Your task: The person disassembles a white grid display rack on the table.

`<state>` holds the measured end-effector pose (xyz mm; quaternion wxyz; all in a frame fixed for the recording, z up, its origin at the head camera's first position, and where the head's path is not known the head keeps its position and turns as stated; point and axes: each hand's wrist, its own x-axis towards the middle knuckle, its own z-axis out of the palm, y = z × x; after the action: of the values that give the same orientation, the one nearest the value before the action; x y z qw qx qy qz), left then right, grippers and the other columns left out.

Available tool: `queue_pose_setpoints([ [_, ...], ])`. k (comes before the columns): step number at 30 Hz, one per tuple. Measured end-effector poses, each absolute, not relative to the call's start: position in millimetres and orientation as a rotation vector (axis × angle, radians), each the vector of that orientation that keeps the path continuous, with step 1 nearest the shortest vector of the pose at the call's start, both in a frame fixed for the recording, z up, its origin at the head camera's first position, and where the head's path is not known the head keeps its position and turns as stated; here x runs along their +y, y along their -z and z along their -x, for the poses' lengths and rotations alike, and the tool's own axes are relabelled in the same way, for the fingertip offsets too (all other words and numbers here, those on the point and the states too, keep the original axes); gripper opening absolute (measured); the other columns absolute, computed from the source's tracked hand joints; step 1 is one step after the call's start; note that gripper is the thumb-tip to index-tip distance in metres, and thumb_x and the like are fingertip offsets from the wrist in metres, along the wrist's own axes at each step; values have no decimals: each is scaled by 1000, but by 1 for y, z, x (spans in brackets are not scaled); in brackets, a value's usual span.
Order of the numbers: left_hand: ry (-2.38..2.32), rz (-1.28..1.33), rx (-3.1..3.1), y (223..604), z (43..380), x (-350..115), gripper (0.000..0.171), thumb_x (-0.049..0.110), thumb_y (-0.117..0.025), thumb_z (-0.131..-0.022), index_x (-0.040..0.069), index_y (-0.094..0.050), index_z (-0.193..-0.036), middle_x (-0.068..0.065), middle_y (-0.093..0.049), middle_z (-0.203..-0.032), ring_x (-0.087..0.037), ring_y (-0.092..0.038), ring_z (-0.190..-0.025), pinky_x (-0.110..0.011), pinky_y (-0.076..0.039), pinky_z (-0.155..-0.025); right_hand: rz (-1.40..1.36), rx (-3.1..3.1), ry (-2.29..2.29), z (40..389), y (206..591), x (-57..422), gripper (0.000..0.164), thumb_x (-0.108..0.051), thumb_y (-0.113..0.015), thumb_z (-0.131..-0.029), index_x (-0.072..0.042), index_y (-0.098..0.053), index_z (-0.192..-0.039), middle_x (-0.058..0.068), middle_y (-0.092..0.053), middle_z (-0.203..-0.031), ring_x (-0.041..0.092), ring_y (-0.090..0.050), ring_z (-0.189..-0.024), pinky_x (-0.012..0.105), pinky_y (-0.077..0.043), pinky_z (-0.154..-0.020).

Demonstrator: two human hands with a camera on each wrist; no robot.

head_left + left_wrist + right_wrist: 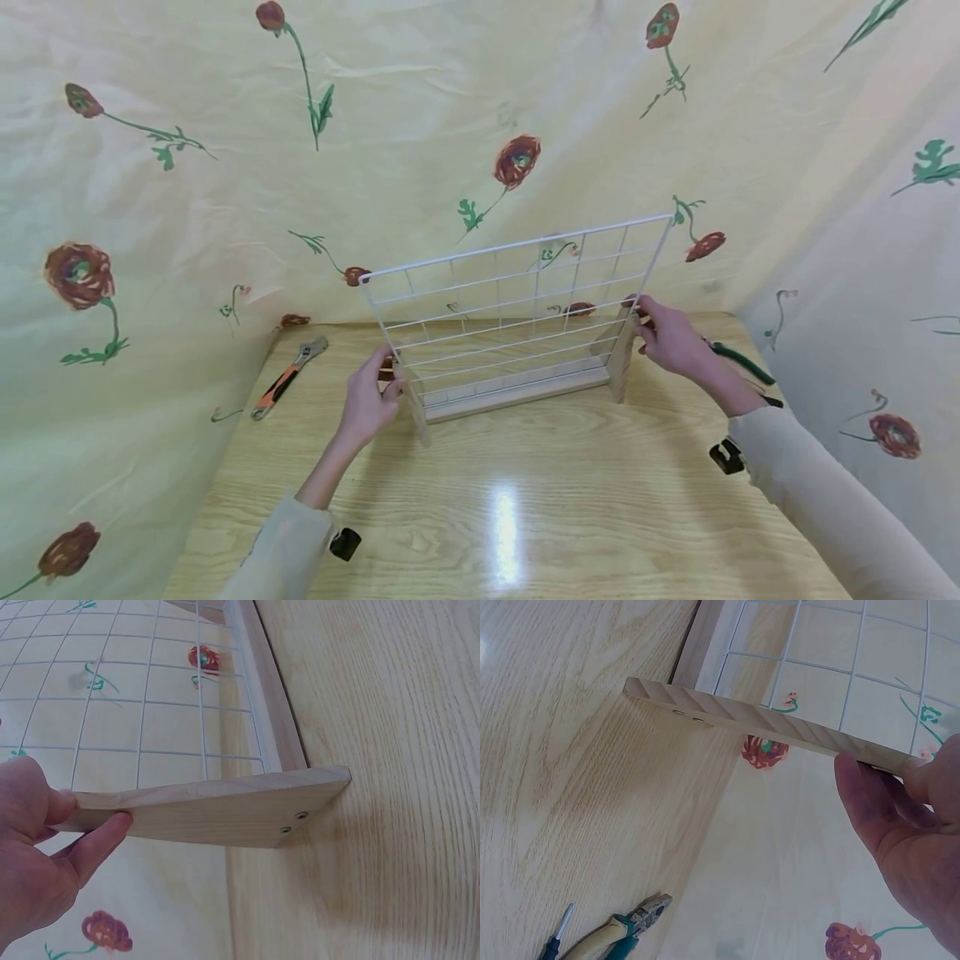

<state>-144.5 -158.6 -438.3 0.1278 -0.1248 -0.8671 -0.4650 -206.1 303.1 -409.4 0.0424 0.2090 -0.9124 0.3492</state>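
A rack with a white wire grid (517, 292) and a wooden base bar (517, 395) stands at the back of the table. My left hand (369, 398) pinches the upper end of its left wooden side panel (202, 814) between thumb and fingers. On the other side, my right hand (671, 337) grips the upper end of the right side panel (757, 720). The grid rises between the two panels and leans. Two screw heads (293, 822) show low on the left panel's outer face, and two more sit on the right panel.
An adjustable wrench (288, 379) with orange and black handle lies at the table's back left. Pliers (634, 922) and a screwdriver (558, 934) lie on the right, partly behind my right forearm in the head view. A flowered cloth (420, 125) hangs behind and beside the table.
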Motion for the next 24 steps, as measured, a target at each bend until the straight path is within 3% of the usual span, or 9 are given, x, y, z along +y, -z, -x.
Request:
queue_pose_setpoints([
  [13,1349,349,-2497,439,136,-163,45,-23,-60,-78,-4,-59,-118,-23,-67,-100,-36,-67,-85,-37,-63,-67,-659,-2796,-1036,205,411,297,31,15,-53,-95,5,-51,-124,33,-59,-105,43,-67,-83,30,-60,-54],
  [24,1298,326,-2510,440,128,-170,47,-23,-61,-77,-5,-59,-120,-22,-68,-102,-36,-68,-86,-42,-62,-70,-692,-2780,-1017,202,412,290,33,18,-53,-93,5,-50,-124,34,-61,-104,45,-67,-80,30,-59,-53],
])
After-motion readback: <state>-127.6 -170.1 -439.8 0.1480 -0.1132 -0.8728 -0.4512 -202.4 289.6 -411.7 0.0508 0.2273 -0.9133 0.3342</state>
